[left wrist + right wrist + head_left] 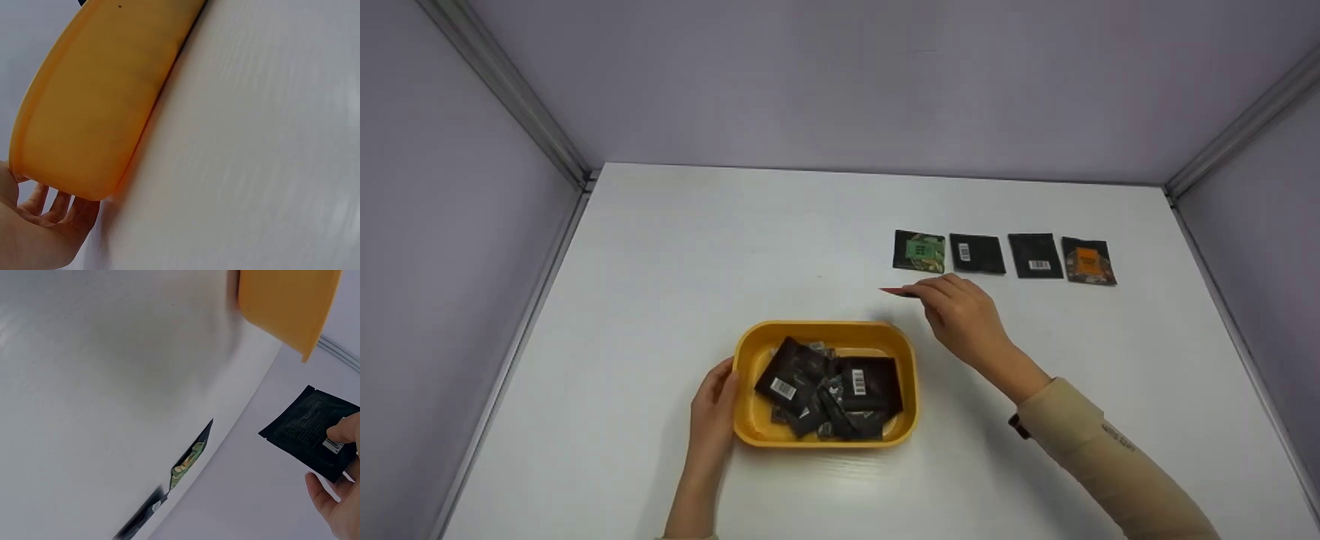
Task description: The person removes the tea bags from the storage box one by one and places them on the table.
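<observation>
A yellow plastic tub (pixel 825 444) holds a pile of black sachets (pixel 870 382), some showing white barcode labels. My left hand (pixel 712 405) holds the tub by its left end, thumb at the rim and fingers bent along the outer wall in the left wrist view. Above the table, past the tub's far right corner, my right hand (pixel 964 311) pinches a flat black sachet (pixel 309 430). Its barcode side faces the right wrist camera, with the thumb over the label. From the head camera it appears edge-on, with a strip of red along its top.
Beyond my right hand, several sachets lie in a row: a green-labelled sachet (pixel 919 251), two black barcode-up sachets (pixel 976 259) (pixel 1035 247) and an orange-labelled sachet (pixel 1089 262). The white table (pixel 682 240) meets pale panels (pixel 847 90) at the back and sides.
</observation>
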### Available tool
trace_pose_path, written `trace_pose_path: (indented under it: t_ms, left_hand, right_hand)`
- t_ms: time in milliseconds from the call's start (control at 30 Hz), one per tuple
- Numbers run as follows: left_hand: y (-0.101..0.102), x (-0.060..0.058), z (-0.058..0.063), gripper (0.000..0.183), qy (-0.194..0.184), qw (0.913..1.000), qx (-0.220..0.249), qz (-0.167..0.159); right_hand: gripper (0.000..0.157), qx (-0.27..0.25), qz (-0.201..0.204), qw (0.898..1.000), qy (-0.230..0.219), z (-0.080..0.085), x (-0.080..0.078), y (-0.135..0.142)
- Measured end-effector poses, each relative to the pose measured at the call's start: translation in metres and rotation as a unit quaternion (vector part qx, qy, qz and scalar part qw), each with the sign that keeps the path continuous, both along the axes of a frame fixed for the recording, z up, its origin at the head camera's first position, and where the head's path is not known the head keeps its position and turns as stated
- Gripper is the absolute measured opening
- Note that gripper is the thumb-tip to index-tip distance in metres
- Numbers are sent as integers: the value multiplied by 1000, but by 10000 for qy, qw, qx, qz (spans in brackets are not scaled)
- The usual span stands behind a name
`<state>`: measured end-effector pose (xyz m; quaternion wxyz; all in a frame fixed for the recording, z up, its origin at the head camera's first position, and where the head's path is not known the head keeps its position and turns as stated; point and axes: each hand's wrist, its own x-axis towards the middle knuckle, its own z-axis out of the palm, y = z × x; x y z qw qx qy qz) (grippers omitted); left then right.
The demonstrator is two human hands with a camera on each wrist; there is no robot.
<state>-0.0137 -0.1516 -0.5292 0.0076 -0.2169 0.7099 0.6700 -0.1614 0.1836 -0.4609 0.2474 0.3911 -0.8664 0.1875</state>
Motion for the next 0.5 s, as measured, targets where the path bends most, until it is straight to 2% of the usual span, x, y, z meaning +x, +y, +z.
trace_pose_path:
  t_ms: [200,500]
  left_hand:
    - [0,0,1,51,18,10000,34,8]
    - [1,0,1,50,19,10000,66,24]
  right_hand:
    - [23,115,-120,9997,-162,-8,-11,0]
    - [24,334,4,9994,-20,-23,-36,-12]
